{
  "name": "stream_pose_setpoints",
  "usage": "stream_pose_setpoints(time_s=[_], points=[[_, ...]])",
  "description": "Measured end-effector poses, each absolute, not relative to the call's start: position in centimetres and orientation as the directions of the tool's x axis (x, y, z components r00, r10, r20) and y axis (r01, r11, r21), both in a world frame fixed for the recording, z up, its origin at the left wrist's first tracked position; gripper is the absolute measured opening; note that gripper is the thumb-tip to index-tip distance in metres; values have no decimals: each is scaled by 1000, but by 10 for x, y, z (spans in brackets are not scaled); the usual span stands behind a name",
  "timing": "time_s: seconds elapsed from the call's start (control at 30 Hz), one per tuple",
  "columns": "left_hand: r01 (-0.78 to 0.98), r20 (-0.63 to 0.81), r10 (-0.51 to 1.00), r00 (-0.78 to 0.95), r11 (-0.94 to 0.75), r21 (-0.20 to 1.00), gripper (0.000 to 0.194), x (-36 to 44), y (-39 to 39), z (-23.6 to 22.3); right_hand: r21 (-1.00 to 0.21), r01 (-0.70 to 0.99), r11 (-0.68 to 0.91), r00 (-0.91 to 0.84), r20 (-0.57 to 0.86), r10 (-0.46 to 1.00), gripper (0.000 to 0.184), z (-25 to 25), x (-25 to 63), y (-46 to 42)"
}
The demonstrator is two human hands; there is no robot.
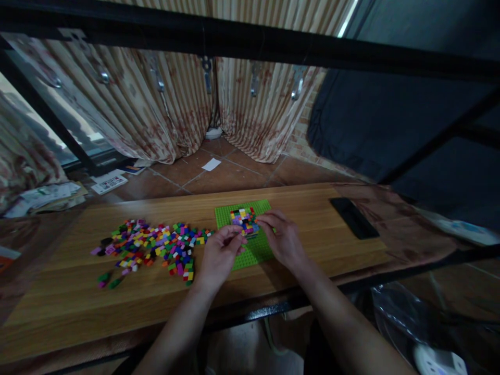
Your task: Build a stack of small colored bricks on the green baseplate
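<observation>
A green studded baseplate (253, 255) lies on the wooden table, carrying a patch of small multicoloured building bricks (244, 214) set close together. My left hand (222, 252) is over the plate's left edge, thumb and fingers closed in a pinch at the near left of the patch. Whatever is between those fingertips is too small to make out. From the right, my right hand (282, 237) reaches over the plate with its fingers pinched at the patch's right side. Its fingertips hide what they hold, if anything. Both hands partly cover the plate.
Loose colourful bricks (156, 245) spread over the table left of my hands. A black phone-like slab (353, 217) lies at the right of the wooden table (128, 312). A dark metal bar (250, 36) with hanging hooks crosses above, before striped curtains (183, 104).
</observation>
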State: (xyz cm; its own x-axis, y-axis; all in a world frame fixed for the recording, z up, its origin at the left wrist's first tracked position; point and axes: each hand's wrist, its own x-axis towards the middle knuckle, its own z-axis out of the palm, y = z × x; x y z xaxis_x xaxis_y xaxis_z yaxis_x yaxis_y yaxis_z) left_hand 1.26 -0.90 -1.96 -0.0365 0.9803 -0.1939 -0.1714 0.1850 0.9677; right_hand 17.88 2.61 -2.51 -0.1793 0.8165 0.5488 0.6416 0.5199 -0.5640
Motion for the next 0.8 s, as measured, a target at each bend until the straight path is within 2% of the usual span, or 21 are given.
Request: stream_pose_setpoints(time_s=[0.17, 0.33, 0.6, 0.8], points=[[-15, -108, 994, 3, 108, 994, 31, 13, -10, -26, -461, 711, 531, -244, 547, 801, 26, -31, 177, 31], [71, -88, 995, 35, 86, 994, 40, 14, -11, -28, -384, 755, 532, -301, 518, 801, 27, -30, 177, 32], [178, -59, 991, 118, 37, 983, 48, 16, -12, -30, -336, 763, 553, -342, 515, 786, 25, -27, 175, 31], [207, -69, 988, 136, 40, 978, 52, 17, -11, -34, -292, 792, 537, -379, 454, 806, 27, -22, 172, 30]])
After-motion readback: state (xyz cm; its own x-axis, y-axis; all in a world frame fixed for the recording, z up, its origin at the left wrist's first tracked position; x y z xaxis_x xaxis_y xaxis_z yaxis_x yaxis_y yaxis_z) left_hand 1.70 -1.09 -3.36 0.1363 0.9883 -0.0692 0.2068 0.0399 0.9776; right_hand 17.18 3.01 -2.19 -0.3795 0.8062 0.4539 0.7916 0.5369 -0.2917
